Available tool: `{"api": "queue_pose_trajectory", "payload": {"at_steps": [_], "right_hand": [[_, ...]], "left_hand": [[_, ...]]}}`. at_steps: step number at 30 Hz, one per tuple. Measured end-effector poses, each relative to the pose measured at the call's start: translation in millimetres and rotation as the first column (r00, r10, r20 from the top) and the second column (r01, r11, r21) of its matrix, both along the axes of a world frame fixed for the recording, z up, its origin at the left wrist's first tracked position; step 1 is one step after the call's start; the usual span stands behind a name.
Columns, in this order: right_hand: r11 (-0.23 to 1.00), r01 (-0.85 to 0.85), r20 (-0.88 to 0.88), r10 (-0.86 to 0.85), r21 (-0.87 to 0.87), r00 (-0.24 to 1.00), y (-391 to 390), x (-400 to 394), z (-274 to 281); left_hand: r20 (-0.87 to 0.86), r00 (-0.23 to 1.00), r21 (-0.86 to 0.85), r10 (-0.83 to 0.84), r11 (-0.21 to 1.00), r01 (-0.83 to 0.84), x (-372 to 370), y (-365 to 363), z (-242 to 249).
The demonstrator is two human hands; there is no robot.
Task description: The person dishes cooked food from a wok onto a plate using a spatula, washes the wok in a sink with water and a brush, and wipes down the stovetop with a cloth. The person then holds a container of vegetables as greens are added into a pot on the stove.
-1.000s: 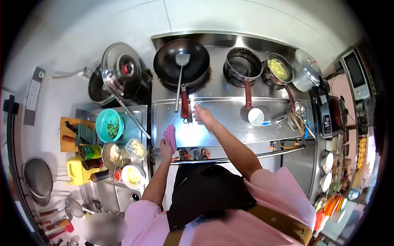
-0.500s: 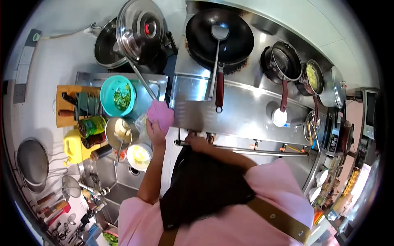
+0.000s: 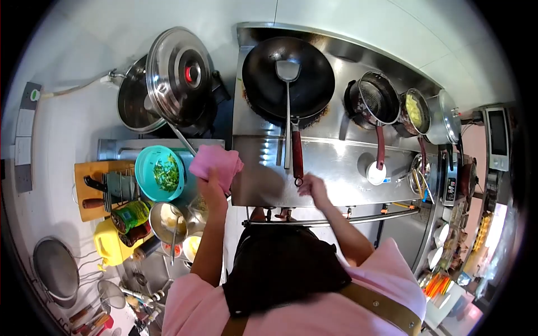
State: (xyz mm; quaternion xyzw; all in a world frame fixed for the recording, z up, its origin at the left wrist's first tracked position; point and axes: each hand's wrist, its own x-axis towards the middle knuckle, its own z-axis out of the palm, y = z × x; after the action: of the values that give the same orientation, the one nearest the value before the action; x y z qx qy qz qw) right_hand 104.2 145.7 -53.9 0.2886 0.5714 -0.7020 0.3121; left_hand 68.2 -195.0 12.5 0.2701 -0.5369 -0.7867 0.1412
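Note:
My left hand [image 3: 211, 193] is closed on a folded pink cloth [image 3: 216, 168], held up near the left edge of the stove counter. My right hand [image 3: 315, 191] is over the steel counter [image 3: 336, 162], just right of the ring at the end of the wok's red handle [image 3: 298, 159]. Its fingers are loosely bent and somewhat apart, with nothing visible in them. A black wok [image 3: 263, 73] sits on the burner. Inside it rests a metal spatula [image 3: 288, 70], its long handle lying alongside the wok handle.
Left of the cloth stand a turquoise bowl [image 3: 143, 173] of chopped greens, a metal bowl [image 3: 157, 227] and a large pot lid [image 3: 174, 73]. Saucepans [image 3: 378, 98] stand to the right, near a white cup [image 3: 376, 173]. A rail [image 3: 330, 223] runs along the stove front.
My right hand has come up from the knobs at the stove front to beside the end of the wok handle. The cloth stays in my left hand. The view has shifted.

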Motion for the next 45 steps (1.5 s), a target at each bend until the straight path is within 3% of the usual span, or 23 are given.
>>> {"api": "queue_pose_trajectory", "payload": {"at_steps": [2, 4, 5, 8, 9, 11, 18, 20, 22, 25, 26, 28, 29, 31, 33, 34, 35, 37, 38, 40, 41, 43, 45], "right_hand": [[0.95, 0.168, -0.017, -0.179, -0.262, 0.984, -11.7, -47.3, 74.0], [0.909, 0.084, -0.015, -0.099, -0.408, 0.995, -22.4, -77.0, 88.7], [0.919, 0.019, -0.053, -0.043, -0.393, 0.998, -29.7, -84.4, 97.7], [0.995, 0.076, 0.005, -0.076, -0.064, 0.997, -53.4, -94.3, 75.1], [0.997, 0.064, -0.039, -0.062, 0.046, 0.997, -55.3, -89.6, 75.7], [0.963, 0.043, -0.127, -0.009, 0.267, 0.992, -62.2, -85.0, 80.4], [0.937, 0.078, -0.121, -0.039, 0.341, 0.992, -22.3, -14.8, 141.4], [0.919, 0.028, -0.078, 0.003, 0.393, 0.997, -12.2, 4.2, 157.5], [0.876, -0.001, -0.036, 0.021, 0.483, 0.999, -5.6, 21.9, 161.0], [0.861, -0.024, 0.019, 0.016, 0.508, 1.0, 3.8, 46.3, 154.3], [0.878, -0.008, 0.009, 0.004, 0.478, 1.0, 6.2, 51.6, 152.3], [0.88, -0.002, -0.01, 0.008, 0.474, 1.0, 9.5, 61.9, 144.0], [0.887, -0.017, 0.008, 0.015, 0.461, 1.0, 10.0, 62.7, 148.8], [0.878, -0.041, 0.061, 0.014, 0.477, 0.998, 9.9, 61.1, 156.6], [0.871, -0.06, 0.086, 0.021, 0.487, 0.996, 10.5, 65.5, 154.3], [0.879, -0.036, 0.078, -0.001, 0.476, 0.997, 9.7, 66.1, 156.0], [0.882, -0.031, 0.091, -0.013, 0.47, 0.996, 8.2, 62.4, 162.7], [0.876, -0.046, 0.116, -0.011, 0.48, 0.993, 4.2, 57.3, 172.9], [0.864, -0.066, 0.127, 0.002, 0.499, 0.992, 4.5, 57.5, 170.9], [0.859, -0.059, 0.156, -0.024, 0.508, 0.988, 3.2, 62.9, 163.2], [0.862, -0.059, 0.172, -0.033, 0.503, 0.984, 1.7, 59.2, 168.4], [0.861, -0.095, 0.217, -0.018, 0.499, 0.976, 1.0, 54.0, 173.8], [0.875, -0.078, 0.259, -0.055, 0.477, 0.964, -3.4, 40.2, 190.2]], "left_hand": [[-0.015, 1.0, -0.081, -0.018, 0.997, 0.016, -21.1, -2.6, 15.2], [-0.024, 0.999, -0.082, -0.025, 0.996, 0.023, -40.8, -4.4, 26.1], [-0.044, 0.999, -0.02, -0.002, 1.0, 0.001, -51.1, -7.2, 20.7], [-0.043, 0.999, -0.11, -0.007, 0.994, 0.002, -79.7, -31.1, -5.2], [-0.03, 1.0, -0.02, 0.002, 1.0, -0.003, -83.3, -26.4, 17.0], [-0.092, 0.995, -0.026, -0.034, 0.999, 0.032, -99.8, -29.7, 28.5], [-0.205, 0.977, -0.015, -0.057, 0.998, 0.055, -179.3, -46.9, 40.0], [-0.134, 0.99, 0.028, -0.03, 0.999, 0.034, -215.8, -40.1, 45.2], [-0.143, 0.989, -0.098, -0.029, 0.995, 0.015, -262.6, -31.4, 36.7], [-0.2, 0.958, -0.339, -0.206, 0.932, 0.13, -328.7, -7.5, 46.7], [-0.228, 0.934, -0.423, -0.276, 0.892, 0.16, -349.2, 6.3, 56.5], [-0.114, 0.88, -0.717, -0.461, 0.652, 0.249, -390.7, 35.7, 78.6], [-0.122, 0.828, -0.756, -0.548, 0.592, 0.28, -407.8, 57.6, 92.0], [-0.046, 0.67, -0.905, -0.741, 0.315, 0.287, -446.4, 100.2, 108.5], [-0.016, 0.445, -0.979, -0.895, 0.105, 0.177, -489.4, 145.6, 102.3], [0.104, 0.354, -0.989, -0.929, -0.06, 0.134, -501.8, 172.6, 110.4], [0.152, 0.26, -0.984, -0.953, -0.122, 0.13, -520.5, 200.5, 100.5], [0.326, 0.022, -0.943, -0.945, -0.326, -0.065, -539.9, 262.0, 92.0], [0.271, -0.04, -0.96, -0.962, -0.266, -0.089, -544.8, 289.0, 70.0], [-0.017, -0.262, -0.989, -0.965, 0.055, -0.136, -550.4, 322.5, 25.4], [0.195, -0.197, -0.979, -0.961, -0.178, -0.103, -553.6, 329.5, 0.9], [0.601, -0.098, -0.797, -0.793, -0.604, 0.002, -557.3, 332.1, -28.9], [0.733, -0.06, -0.653, -0.678, -0.725, 0.219, -561.3, 314.1, -28.7]]}}
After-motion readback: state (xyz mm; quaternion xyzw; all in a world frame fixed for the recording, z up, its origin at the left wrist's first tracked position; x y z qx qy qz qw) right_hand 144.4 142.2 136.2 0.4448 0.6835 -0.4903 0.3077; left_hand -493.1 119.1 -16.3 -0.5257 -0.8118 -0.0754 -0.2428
